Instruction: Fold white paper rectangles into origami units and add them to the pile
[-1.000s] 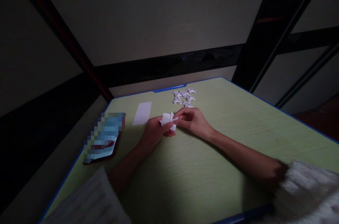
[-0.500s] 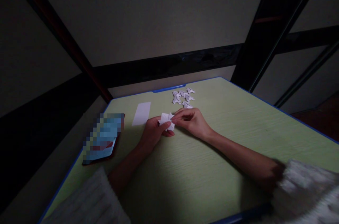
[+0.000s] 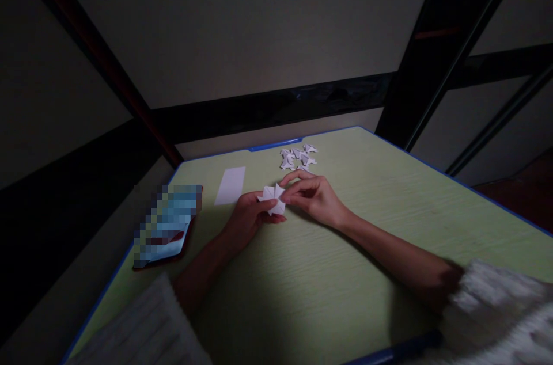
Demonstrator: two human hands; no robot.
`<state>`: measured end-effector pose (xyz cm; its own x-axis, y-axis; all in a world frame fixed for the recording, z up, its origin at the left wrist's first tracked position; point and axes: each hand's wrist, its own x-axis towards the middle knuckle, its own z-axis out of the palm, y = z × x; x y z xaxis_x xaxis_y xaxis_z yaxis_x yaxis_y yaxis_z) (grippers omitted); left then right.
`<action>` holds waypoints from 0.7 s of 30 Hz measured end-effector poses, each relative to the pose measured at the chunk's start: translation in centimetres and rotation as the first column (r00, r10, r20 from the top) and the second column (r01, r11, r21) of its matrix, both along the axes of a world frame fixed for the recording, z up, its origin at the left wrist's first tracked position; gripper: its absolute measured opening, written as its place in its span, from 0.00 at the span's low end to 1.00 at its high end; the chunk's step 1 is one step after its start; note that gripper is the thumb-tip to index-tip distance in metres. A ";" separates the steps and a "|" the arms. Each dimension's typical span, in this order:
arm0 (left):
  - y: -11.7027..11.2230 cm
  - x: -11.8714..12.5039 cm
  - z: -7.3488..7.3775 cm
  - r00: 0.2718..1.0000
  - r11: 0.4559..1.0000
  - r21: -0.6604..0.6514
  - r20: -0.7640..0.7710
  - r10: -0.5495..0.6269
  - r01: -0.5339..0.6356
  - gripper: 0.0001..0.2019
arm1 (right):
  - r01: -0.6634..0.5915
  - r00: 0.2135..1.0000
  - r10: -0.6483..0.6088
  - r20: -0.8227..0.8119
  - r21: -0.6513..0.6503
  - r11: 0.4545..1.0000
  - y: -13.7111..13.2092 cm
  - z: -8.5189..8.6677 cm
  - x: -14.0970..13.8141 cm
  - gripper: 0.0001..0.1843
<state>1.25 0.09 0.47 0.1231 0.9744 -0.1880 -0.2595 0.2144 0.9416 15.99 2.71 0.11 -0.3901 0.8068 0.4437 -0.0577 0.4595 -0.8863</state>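
Observation:
A small folded piece of white paper with creases and pointed flaps is held up between both hands above the table. My left hand is closed on it from the left, thumb on top and fingers beneath. My right hand pinches its right edge between thumb and fingertips, partly covering that side. Just beyond the hands lie several small folded paper figures in a loose cluster. The nearest figure is partly hidden by my right hand. A flat white paper strip rests left of the folded piece.
The light green table has a blue rim, with a blue handle-like piece at its far edge. A phone-like device with a lit, blurred screen lies at the left edge. Dark-trimmed panels stand right behind the table.
The right index finger has lifted and arched over the paper's right side. A flap there stands out a little more. The left hand keeps its hold.

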 end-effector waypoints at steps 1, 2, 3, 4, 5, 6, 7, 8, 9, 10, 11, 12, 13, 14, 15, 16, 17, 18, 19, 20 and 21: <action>0.0 0.0 0.0 1.000 1.000 -0.006 0.008 -0.008 0.008 0.04 | -0.002 1.000 0.002 0.000 0.000 1.000 0.0 0.0 0.0 0.03; 0.0 -0.1 0.0 1.000 1.000 -0.008 0.012 -0.016 0.016 0.05 | -0.004 1.000 0.004 0.000 -0.001 1.000 0.0 0.0 0.0 0.02; 0.0 -0.1 0.0 1.000 1.000 -0.007 0.015 -0.022 0.023 0.05 | -0.005 1.000 0.005 0.001 -0.003 1.000 0.0 0.0 0.0 0.02; 0.0 -0.1 0.0 0.999 1.000 -0.001 0.016 -0.027 0.027 0.05 | -0.006 1.000 0.006 0.002 -0.005 1.000 0.1 -0.1 0.0 0.02; 0.0 -0.1 0.0 0.999 0.999 0.005 0.013 -0.031 0.031 0.06 | -0.008 1.000 0.008 0.004 -0.008 1.000 0.1 -0.1 0.0 0.02; 0.0 -0.1 0.0 1.000 0.999 0.011 0.007 -0.031 0.031 0.06 | -0.009 1.000 0.009 0.006 -0.010 1.000 0.1 -0.1 0.0 0.02; 0.0 -0.1 -0.1 1.000 0.999 0.016 -0.003 -0.028 0.028 0.06 | -0.011 1.000 0.011 0.009 -0.012 1.000 0.1 -0.1 0.0 0.02; 0.0 -0.1 -0.1 1.000 1.000 0.020 -0.015 -0.021 0.021 0.07 | -0.014 1.000 0.014 0.010 -0.013 1.000 0.1 -0.1 0.0 0.02; 0.0 -0.1 -0.1 1.000 1.000 0.025 -0.025 -0.015 0.016 0.07 | -0.017 1.000 0.017 0.010 -0.014 1.000 0.1 -0.1 0.0 0.02; 0.0 -0.1 -0.1 0.999 1.000 0.029 -0.035 -0.011 0.012 0.08 | -0.020 1.000 0.021 0.009 -0.015 1.000 0.1 -0.1 0.0 0.02; 0.0 -0.1 -0.2 0.999 0.999 0.035 -0.041 -0.010 0.011 0.08 | -0.022 1.000 0.022 0.007 -0.017 1.000 0.1 -0.1 0.0 0.02; 0.0 -0.1 -0.2 0.999 0.999 0.041 -0.043 -0.011 0.013 0.08 | -0.024 1.000 0.024 0.004 -0.018 1.000 0.1 -0.1 -0.1 0.02; 0.0 -0.1 -0.2 0.999 0.999 0.044 -0.043 -0.016 0.018 0.08 | -0.024 1.000 0.024 0.001 -0.021 0.999 0.1 0.0 -0.1 0.02; -0.1 -0.1 -0.2 0.999 0.999 0.046 -0.043 -0.017 0.019 0.09 | -0.023 1.000 0.022 -0.004 -0.026 0.999 0.1 0.0 -0.1 0.02; -0.1 -0.1 -0.2 0.999 0.999 0.047 -0.041 -0.016 0.018 0.09 | -0.020 1.000 0.019 -0.013 -0.035 0.999 0.1 0.0 -0.2 0.02; -0.1 -0.1 -0.2 0.999 0.999 0.048 -0.041 -0.009 0.011 0.09 | -0.016 1.000 0.015 -0.027 -0.052 0.999 0.1 0.0 -0.2 0.02; 0.0 -0.1 -0.2 0.999 0.999 0.049 -0.041 0.003 -0.001 0.09 | -0.014 0.999 0.011 -0.048 -0.078 0.997 0.1 0.0 -0.3 0.03; 0.0 0.0 -0.2 0.999 0.998 0.054 -0.043 0.018 -0.015 0.09 | -0.017 0.997 0.009 -0.070 -0.113 0.993 0.1 0.0 -0.4 0.05; 0.0 0.0 -0.3 0.998 0.997 0.065 -0.046 0.034 -0.031 0.09 | -0.024 0.996 0.010 -0.091 -0.154 0.988 0.2 0.0 -0.5 0.07; 0.0 0.0 -0.3 0.997 0.996 0.078 -0.055 0.051 -0.047 0.09 | -0.034 0.994 0.013 -0.106 -0.194 0.980 0.2 -0.1 -0.6 0.09; 0.1 -0.1 -0.4 0.995 0.994 0.094 -0.070 0.065 -0.058 0.09 | -0.042 0.993 0.016 -0.114 -0.229 0.972 0.1 -0.1 -0.7 0.11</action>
